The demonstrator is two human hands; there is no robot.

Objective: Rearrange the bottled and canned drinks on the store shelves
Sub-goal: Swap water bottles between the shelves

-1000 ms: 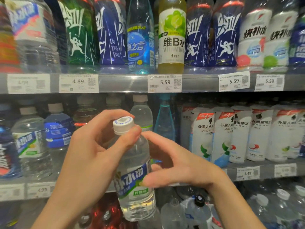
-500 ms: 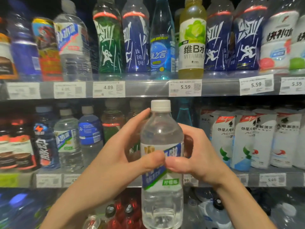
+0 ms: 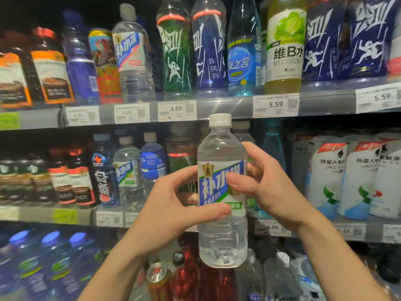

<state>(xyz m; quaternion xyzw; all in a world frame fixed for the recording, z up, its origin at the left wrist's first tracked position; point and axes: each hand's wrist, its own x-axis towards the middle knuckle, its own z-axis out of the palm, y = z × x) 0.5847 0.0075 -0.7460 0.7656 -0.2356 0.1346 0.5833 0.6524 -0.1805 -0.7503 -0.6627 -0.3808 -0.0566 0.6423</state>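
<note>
Gripping clear ribbed plastic bottle upright | left hand and right hand curled round glossy label

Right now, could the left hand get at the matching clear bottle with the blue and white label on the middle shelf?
Probably not yet: the left hand grips the clear bottle together with the right hand. The matching bottle stands unblocked in the front row.

A shop's drinks aisle is showing here. Tiered shelves are carrying tight rows of bottled drinks, facing outward with their labels on display. Printed price tags reading 4.89 and 5.59, with barcodes and square codes, are sitting in clear strips along each shelf edge. Cans are standing on the lowest tier.
</note>
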